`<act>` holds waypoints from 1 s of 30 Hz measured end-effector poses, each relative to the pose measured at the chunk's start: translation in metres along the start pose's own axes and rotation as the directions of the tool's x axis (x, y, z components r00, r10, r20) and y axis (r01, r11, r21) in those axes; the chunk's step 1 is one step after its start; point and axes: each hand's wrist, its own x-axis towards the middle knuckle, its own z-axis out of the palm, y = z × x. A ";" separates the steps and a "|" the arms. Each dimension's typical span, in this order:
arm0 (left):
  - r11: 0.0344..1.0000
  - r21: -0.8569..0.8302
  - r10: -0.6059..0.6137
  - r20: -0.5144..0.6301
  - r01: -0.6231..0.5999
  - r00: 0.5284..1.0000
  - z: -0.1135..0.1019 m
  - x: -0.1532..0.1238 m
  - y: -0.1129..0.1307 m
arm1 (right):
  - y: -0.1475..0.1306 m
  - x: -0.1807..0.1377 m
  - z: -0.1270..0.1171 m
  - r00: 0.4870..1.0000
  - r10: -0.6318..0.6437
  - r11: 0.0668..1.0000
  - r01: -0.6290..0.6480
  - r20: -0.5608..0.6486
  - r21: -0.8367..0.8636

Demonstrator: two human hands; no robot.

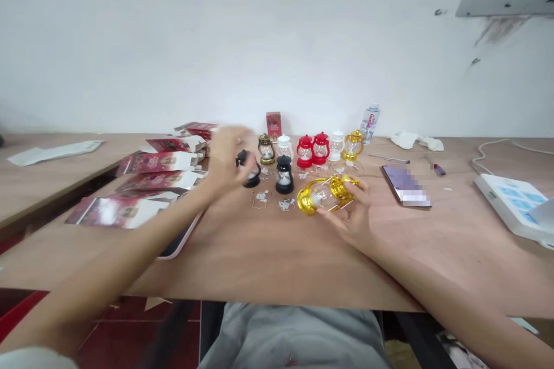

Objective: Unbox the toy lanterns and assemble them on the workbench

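My right hand (352, 216) holds a shiny gold mini lantern (326, 193) tilted on its side just above the table, fingers at its top and thumb along its side. My left hand (227, 155) is blurred by motion, thumb and fingers apart, over the table beside a black lantern (251, 176). It partly covers that lantern, and I see nothing held in it. Another black lantern (284, 176) stands upright nearby. Behind are a bronze lantern (266, 150), white lanterns (335, 147), red lanterns (305, 153) and a gold lantern (354, 147).
Several opened red boxes (160, 162) lie at the left over a dark tray-like thing (182, 239). A small red box (273, 124) and a bottle (371, 121) stand at the wall. Wire bits (285, 204) lie before the lanterns. A phone (404, 187) and a white device (515, 204) lie right.
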 end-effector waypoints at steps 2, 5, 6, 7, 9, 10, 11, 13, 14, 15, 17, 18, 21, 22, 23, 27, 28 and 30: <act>0.977 -0.213 0.064 0.206 -0.019 0.976 -0.001 -0.027 0.051 | -0.006 -0.005 0.003 0.999 0.031 0.996 -0.033 0.031 0.086; 0.893 -0.410 0.028 0.458 0.183 0.888 0.013 -0.051 0.099 | -0.013 -0.008 0.006 0.995 0.057 0.976 -0.073 0.082 0.207; 0.848 -0.451 -0.021 0.496 0.278 0.868 0.019 -0.055 0.106 | -0.015 -0.008 0.006 0.993 0.067 0.968 -0.088 0.098 0.234; 0.808 -0.470 -0.072 0.521 0.356 0.851 0.024 -0.056 0.109 | -0.016 -0.007 0.006 0.990 0.081 0.963 -0.107 0.113 0.248; 0.761 -0.476 -0.150 0.532 0.441 0.833 0.032 -0.057 0.107 | -0.018 -0.003 0.004 0.984 0.115 0.965 -0.144 0.139 0.217; 0.759 -0.466 -0.173 0.529 0.455 0.831 0.033 -0.057 0.104 | -0.018 -0.001 0.003 0.981 0.130 0.973 -0.155 0.147 0.173; 0.769 -0.450 -0.188 0.521 0.455 0.833 0.033 -0.057 0.101 | -0.019 0.000 0.002 0.978 0.142 0.980 -0.161 0.152 0.121; 0.797 -0.412 -0.209 0.500 0.443 0.841 0.032 -0.058 0.096 | -0.019 0.002 0.000 0.978 0.145 0.988 -0.150 0.151 0.024; 0.808 -0.393 -0.224 0.485 0.439 0.846 0.032 -0.059 0.093 | -0.019 0.003 -0.001 0.979 0.133 0.991 -0.132 0.151 -0.017; 0.818 -0.375 -0.240 0.468 0.437 0.850 0.031 -0.059 0.092 | -0.019 0.002 -0.001 0.981 0.115 0.993 -0.108 0.156 -0.051; 0.831 -0.350 -0.266 0.434 0.432 0.861 0.032 -0.059 0.089 | -0.021 0.002 -0.001 0.979 0.052 0.995 -0.034 0.197 -0.097; 0.838 -0.342 -0.272 0.415 0.426 0.868 0.032 -0.059 0.087 | -0.023 0.001 -0.001 0.973 0.016 0.995 0.008 0.230 -0.104; 0.867 -0.326 -0.252 0.367 0.377 0.896 0.034 -0.060 0.084 | -0.029 0.001 -0.001 0.958 -0.044 0.996 0.065 0.285 -0.063; 0.879 -0.320 -0.235 0.357 0.354 0.904 0.034 -0.061 0.083 | -0.030 0.001 0.000 0.961 -0.046 0.997 0.060 0.273 -0.046; 0.891 -0.313 -0.213 0.351 0.329 0.912 0.034 -0.062 0.083 | -0.031 0.001 0.001 0.968 -0.037 0.998 0.046 0.250 -0.033; 0.935 -0.276 -0.120 0.338 0.221 0.933 0.035 -0.065 0.082 | -0.030 0.000 0.003 0.995 0.007 0.999 -0.003 0.096 -0.038; 0.944 -0.265 -0.100 0.332 0.195 0.938 0.035 -0.066 0.082 | -0.029 0.000 0.004 0.998 0.017 0.999 -0.015 0.067 -0.039; 0.958 -0.242 -0.071 0.312 0.151 0.947 0.036 -0.068 0.082 | -0.027 -0.001 0.005 0.998 0.032 0.999 -0.031 0.058 -0.017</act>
